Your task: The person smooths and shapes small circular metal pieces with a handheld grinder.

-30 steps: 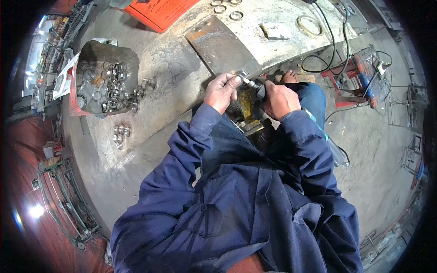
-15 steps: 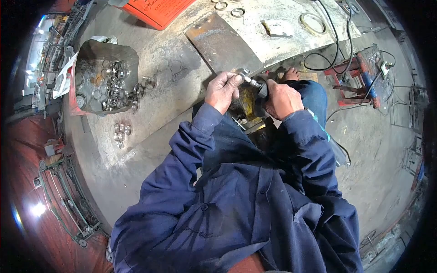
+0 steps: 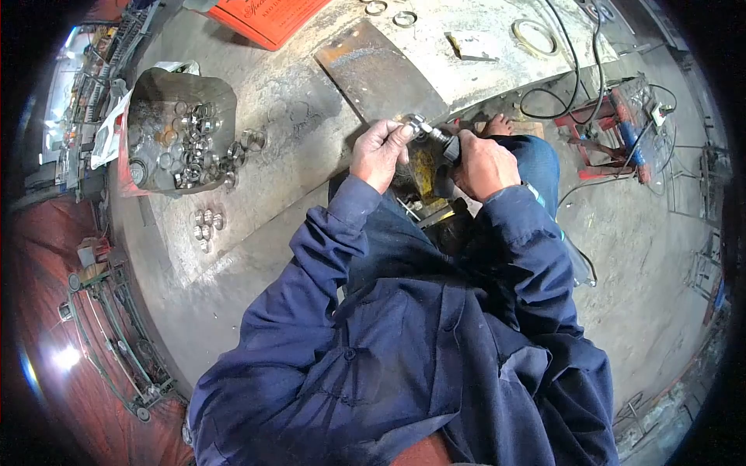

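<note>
Pinching a metal piece [image 3: 417, 123], the left hand [image 3: 376, 158] has fingers [image 3: 399, 135] nearly closed; the right hand [image 3: 488, 168] clenches a dark tool [image 3: 451, 148].

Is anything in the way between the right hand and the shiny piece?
Only the tool the right hand holds: its metal end points at the shiny piece in the left hand. Nothing else visible stands between. Whether they touch, I can't tell.
</note>
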`<state>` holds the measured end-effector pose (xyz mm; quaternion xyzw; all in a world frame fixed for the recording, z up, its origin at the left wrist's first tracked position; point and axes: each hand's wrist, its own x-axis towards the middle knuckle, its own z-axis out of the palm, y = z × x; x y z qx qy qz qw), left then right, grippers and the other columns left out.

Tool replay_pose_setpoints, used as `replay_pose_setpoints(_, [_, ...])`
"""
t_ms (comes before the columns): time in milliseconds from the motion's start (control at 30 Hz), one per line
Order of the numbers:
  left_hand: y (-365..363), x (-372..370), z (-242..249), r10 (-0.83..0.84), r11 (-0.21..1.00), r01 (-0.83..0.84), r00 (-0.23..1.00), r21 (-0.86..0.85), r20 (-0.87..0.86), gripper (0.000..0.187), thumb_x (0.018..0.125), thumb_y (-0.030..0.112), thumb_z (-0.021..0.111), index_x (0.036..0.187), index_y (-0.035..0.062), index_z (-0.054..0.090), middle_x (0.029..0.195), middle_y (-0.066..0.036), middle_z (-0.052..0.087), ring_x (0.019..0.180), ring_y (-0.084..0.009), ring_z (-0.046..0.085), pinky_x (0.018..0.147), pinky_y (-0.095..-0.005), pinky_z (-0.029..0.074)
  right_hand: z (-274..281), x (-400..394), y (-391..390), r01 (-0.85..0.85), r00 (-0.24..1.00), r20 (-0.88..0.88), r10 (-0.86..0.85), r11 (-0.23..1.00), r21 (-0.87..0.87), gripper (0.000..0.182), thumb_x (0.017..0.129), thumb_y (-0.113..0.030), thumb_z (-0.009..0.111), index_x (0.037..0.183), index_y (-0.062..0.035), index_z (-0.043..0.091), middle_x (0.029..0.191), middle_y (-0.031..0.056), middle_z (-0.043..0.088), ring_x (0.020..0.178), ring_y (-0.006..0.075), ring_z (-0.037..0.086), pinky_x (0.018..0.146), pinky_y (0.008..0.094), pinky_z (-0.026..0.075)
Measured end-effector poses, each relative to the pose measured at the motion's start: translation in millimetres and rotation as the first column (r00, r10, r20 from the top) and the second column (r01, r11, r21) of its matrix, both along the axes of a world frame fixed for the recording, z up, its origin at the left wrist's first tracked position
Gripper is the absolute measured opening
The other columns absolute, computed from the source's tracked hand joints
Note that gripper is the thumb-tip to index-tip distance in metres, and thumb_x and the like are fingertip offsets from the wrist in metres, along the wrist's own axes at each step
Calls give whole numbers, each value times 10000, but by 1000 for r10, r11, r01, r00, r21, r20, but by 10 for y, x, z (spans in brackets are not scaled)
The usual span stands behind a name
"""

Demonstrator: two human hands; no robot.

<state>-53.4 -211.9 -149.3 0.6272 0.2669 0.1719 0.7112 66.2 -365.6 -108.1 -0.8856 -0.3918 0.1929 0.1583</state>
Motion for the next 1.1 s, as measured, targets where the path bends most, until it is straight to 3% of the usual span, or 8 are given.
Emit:
replay_pose_setpoints(167, [-11,-3,37,9,1000,-9,1000,-13,-6,217,905,253,633,858,42,615,620,34,519,554,-40,454,526,-199,366,-19,-40,-24,-70,997,17,70,997,19,274,695,-170,659,908,-34,556,766,219,634,778,399,631,671,478,497])
replay_pose_setpoints(267, [-21,-3,65,13,1000,-12,999,25,-36,212,897,284,641,898,75,608,609,25,525,520,-44,429,481,-191,297,-6,-19,14,-55,998,23,55,998,12,277,697,-175,663,909,-34,555,772,218,636,781,397,632,671,475,497])
replay_pose_setpoints(333, [-19,-5,93,5,1000,-6,999,-18,-52,220,905,251,632,855,37,614,615,31,519,553,-42,451,526,-202,365,-25,-49,3,-24,1000,10,24,1000,-7,279,695,-178,666,908,-35,554,776,218,636,786,396,632,672,474,496])
replay_pose_setpoints(667, [-29,11,163,15,999,-10,995,46,-101,232,911,258,623,843,37,616,612,32,513,559,-41,442,526,-206,365,-38,-14,5,-43,999,-3,43,999,6,296,673,-163,685,911,-34,563,781,216,636,800,397,626,679,479,490])
replay_pose_setpoints(767, [-34,15,133,20,1000,-20,997,3,-79,232,912,258,622,841,37,614,618,33,515,563,-41,445,528,-206,369,-31,-6,10,-1,1000,-10,2,1000,17,284,677,-156,674,906,-32,562,778,215,635,805,396,626,685,478,489])
replay_pose_setpoints(900, [-31,6,87,28,1000,-27,999,8,-47,233,910,260,625,843,37,613,625,32,517,566,-41,448,532,-207,375,-27,-20,12,-87,996,-9,87,996,0,302,686,-167,671,939,-33,574,803,217,642,820,392,628,693,474,491])
replay_pose_setpoints(1100, [-14,39,9,26,1000,-26,1000,-18,-8,241,901,273,637,849,38,617,630,32,520,572,-40,452,534,-204,374,-21,1,3,-22,1000,-22,21,1000,-16,341,680,-171,675,982,-40,586,835,221,644,851,391,626,713,464,494])
